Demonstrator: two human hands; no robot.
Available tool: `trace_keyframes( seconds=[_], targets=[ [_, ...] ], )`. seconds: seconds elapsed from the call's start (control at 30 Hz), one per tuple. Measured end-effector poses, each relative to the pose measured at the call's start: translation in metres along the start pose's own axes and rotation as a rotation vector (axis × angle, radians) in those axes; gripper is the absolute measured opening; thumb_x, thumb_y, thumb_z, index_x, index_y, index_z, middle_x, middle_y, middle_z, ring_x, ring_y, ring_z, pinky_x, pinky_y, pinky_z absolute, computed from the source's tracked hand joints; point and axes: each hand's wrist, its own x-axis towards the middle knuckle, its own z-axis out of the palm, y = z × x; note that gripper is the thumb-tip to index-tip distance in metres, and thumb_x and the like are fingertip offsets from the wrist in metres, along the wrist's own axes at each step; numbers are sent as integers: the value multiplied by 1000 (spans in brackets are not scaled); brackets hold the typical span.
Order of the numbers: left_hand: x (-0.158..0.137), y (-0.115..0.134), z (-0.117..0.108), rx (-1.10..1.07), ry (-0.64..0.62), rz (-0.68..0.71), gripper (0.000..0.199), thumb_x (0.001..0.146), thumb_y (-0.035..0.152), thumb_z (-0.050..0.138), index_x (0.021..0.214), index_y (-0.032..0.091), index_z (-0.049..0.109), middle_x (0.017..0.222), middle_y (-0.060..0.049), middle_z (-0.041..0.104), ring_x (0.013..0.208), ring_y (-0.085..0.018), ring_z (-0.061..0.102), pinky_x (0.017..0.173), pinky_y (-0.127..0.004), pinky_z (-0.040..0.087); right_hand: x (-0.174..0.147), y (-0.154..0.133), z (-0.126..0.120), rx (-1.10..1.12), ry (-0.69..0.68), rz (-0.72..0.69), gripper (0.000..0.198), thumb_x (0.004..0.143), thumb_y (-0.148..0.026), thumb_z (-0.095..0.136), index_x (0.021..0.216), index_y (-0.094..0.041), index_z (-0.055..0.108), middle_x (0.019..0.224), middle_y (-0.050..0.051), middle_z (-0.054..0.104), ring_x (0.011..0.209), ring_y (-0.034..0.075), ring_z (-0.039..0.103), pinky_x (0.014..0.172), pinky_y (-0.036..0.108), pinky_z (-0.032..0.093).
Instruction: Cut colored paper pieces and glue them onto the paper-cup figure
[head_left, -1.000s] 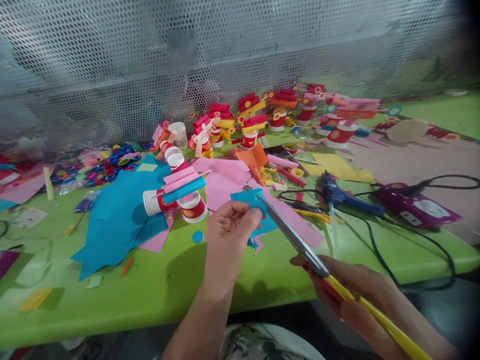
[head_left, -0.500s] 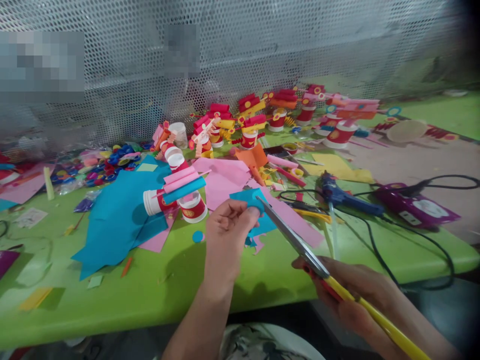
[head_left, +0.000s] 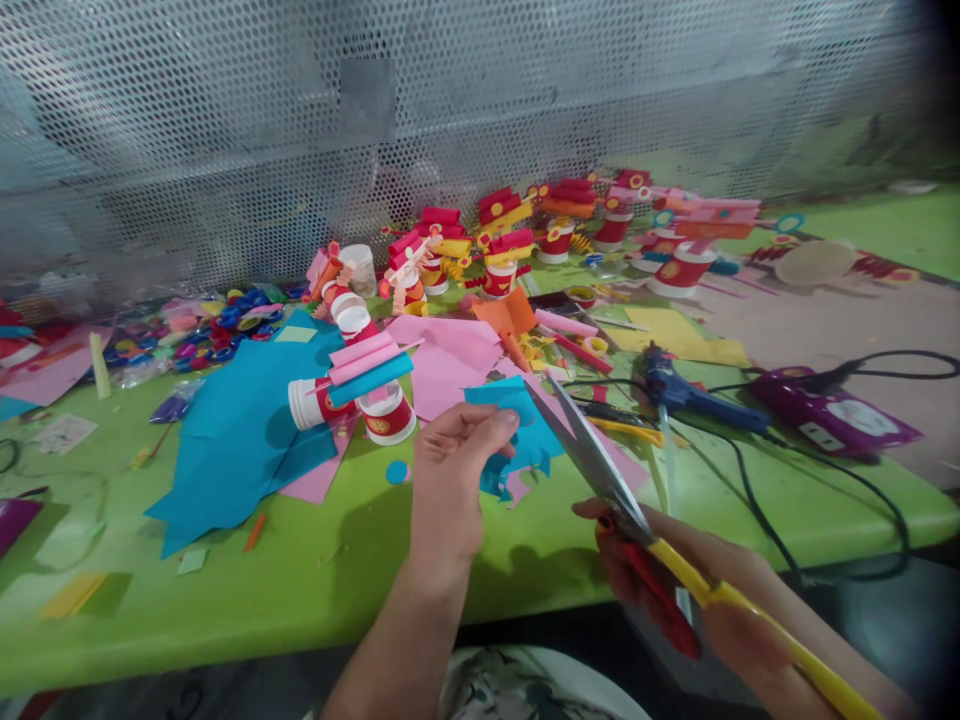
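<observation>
Cutting step in hand. Left hand [head_left: 450, 470] pinches a blue paper scrap [head_left: 517, 430] above the green table [head_left: 315, 590]. Right hand [head_left: 675, 590] grips yellow-handled scissors [head_left: 600, 470], blades parted at the scrap's right edge. Closing the blades calls for a steady scrap.

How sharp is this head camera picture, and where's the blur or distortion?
Head view: the left hand and blue paper piece are fairly sharp; the scissors are slightly smeared; the mesh screen and far table edge bow from wide-angle distortion; the right corners darken; lighting is soft, shadows faint.
</observation>
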Motion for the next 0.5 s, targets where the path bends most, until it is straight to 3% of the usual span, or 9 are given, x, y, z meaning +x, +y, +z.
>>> trace_keyframes(
  seconds=[0.1, 0.33, 0.5],
  targets=[
    [2, 1, 1, -49, 23, -48, 19, 74, 32, 89, 66, 20, 76, 59, 1, 64, 61, -10, 58, 63, -22, 48, -1, 10, -4, 82, -120, 77, 119, 69, -111, 32, 143, -24, 63, 87, 7, 72, 60, 20, 54, 49, 32, 49],
    [5, 3, 5, -138, 61, -166, 30, 62, 40, 97, 67, 18, 77, 54, 2, 60, 52, -6, 51, 51, -18, 37, 4, 6, -1, 143, -100, 110, 109, 72, -108, 41, 138, -25, 67, 83, 6, 72, 61, 22, 58, 51, 33, 47],
    [5, 1, 4, -118, 61, -132, 29, 63, 38, 99, 67, 18, 78, 55, 3, 60, 53, -5, 51, 52, -18, 38, 3, 7, 2, 148, -66, 106, 104, 75, -106, 41, 140, -29, 67, 82, 6, 73, 56, 21, 57, 47, 32, 45]
  ],
)
